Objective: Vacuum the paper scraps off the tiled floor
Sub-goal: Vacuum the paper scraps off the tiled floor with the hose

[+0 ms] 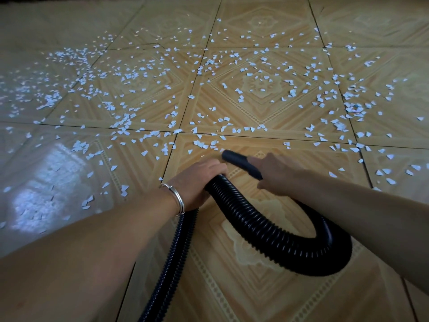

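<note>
White paper scraps [130, 117] litter the tan patterned floor [255, 298], thickest ahead and leftward. The left hand [199, 182] grips the black hose [267, 233]. The right hand [271, 170], fingers partly hidden, seems wrapped round the nozzle [228, 156], just short of the scraps.

The black hose [267, 233] runs off the bottom edge, and the right grip [274, 170] covers the spot where it meets the nozzle [234, 159]. The left grip [199, 182] hides its own fingertips beneath the hose. At the far left the paper scraps [125, 119] blur into glare on the floor [232, 287], too small to tell apart.
</note>
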The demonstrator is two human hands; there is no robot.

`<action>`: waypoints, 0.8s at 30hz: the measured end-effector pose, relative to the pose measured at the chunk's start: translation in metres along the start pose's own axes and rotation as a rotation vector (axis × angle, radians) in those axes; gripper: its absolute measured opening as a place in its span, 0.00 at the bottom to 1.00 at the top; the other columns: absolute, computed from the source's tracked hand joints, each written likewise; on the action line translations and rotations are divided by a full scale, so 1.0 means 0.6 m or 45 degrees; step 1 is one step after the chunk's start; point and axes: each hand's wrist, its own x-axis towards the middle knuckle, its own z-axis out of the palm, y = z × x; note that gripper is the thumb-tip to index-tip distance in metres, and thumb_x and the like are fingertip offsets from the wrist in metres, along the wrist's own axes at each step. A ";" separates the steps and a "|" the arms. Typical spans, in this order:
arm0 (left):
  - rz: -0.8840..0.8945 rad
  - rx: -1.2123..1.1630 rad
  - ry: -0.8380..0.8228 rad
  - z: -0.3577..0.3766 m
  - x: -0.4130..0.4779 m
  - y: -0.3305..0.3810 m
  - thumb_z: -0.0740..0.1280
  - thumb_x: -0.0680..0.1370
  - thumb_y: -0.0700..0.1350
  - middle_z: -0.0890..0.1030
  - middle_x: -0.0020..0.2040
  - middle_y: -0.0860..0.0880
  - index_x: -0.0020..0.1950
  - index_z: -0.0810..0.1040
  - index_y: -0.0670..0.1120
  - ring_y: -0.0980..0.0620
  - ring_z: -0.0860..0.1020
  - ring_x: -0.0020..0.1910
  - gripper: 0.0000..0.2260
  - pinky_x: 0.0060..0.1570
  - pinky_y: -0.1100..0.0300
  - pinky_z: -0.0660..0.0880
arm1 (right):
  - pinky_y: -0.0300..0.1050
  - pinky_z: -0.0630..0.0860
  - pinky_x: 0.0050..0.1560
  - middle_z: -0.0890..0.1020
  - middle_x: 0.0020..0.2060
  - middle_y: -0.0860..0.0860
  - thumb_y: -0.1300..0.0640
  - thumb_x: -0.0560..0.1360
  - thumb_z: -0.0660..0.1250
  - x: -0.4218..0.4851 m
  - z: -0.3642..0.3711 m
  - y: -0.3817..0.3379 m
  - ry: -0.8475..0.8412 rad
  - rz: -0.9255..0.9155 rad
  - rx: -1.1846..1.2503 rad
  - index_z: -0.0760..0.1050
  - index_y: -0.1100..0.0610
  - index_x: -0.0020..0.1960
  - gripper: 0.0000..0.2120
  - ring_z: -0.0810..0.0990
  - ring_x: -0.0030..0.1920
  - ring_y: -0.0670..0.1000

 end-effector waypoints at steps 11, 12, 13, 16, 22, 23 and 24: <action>-0.027 -0.047 0.136 -0.010 -0.016 -0.040 0.65 0.66 0.27 0.71 0.46 0.53 0.50 0.74 0.42 0.52 0.71 0.46 0.16 0.50 0.54 0.73 | 0.46 0.70 0.40 0.72 0.47 0.53 0.56 0.77 0.65 0.065 -0.032 -0.019 0.097 0.151 -0.053 0.65 0.52 0.66 0.19 0.73 0.46 0.55; -0.043 -0.041 0.138 -0.011 -0.017 -0.044 0.66 0.66 0.27 0.71 0.46 0.53 0.50 0.74 0.42 0.53 0.71 0.47 0.17 0.50 0.54 0.74 | 0.46 0.70 0.41 0.72 0.47 0.54 0.56 0.77 0.65 0.070 -0.030 -0.028 0.094 0.122 -0.059 0.65 0.52 0.66 0.19 0.73 0.46 0.54; -0.050 -0.035 0.135 -0.011 -0.018 -0.048 0.66 0.66 0.27 0.71 0.47 0.52 0.51 0.75 0.42 0.52 0.72 0.47 0.17 0.51 0.54 0.74 | 0.46 0.70 0.41 0.72 0.46 0.53 0.55 0.77 0.66 0.073 -0.026 -0.039 0.090 0.075 -0.068 0.64 0.52 0.66 0.20 0.73 0.45 0.54; -0.047 -0.023 0.121 -0.015 -0.017 -0.057 0.67 0.65 0.26 0.75 0.50 0.45 0.53 0.75 0.40 0.45 0.75 0.51 0.19 0.53 0.51 0.74 | 0.46 0.70 0.40 0.70 0.44 0.52 0.54 0.77 0.66 0.075 -0.020 -0.058 0.071 -0.057 -0.074 0.63 0.51 0.66 0.21 0.72 0.43 0.54; -0.132 -0.004 0.150 -0.026 -0.015 -0.071 0.65 0.68 0.27 0.76 0.52 0.44 0.53 0.75 0.40 0.46 0.75 0.55 0.16 0.54 0.53 0.73 | 0.45 0.68 0.40 0.69 0.42 0.51 0.55 0.77 0.65 0.095 -0.042 -0.066 0.103 0.016 -0.041 0.65 0.52 0.67 0.20 0.70 0.44 0.53; -0.118 0.004 0.147 -0.026 -0.016 -0.073 0.66 0.67 0.27 0.76 0.51 0.44 0.52 0.75 0.41 0.46 0.75 0.53 0.17 0.53 0.52 0.74 | 0.45 0.69 0.40 0.68 0.40 0.50 0.55 0.77 0.66 0.097 -0.039 -0.078 0.101 -0.030 -0.029 0.65 0.51 0.67 0.20 0.71 0.43 0.53; -0.099 0.007 0.141 -0.025 -0.017 -0.075 0.67 0.66 0.27 0.76 0.51 0.45 0.52 0.75 0.41 0.46 0.75 0.51 0.18 0.50 0.51 0.75 | 0.45 0.69 0.39 0.67 0.38 0.49 0.55 0.77 0.67 0.098 -0.034 -0.089 0.093 -0.087 -0.014 0.65 0.51 0.67 0.21 0.71 0.42 0.53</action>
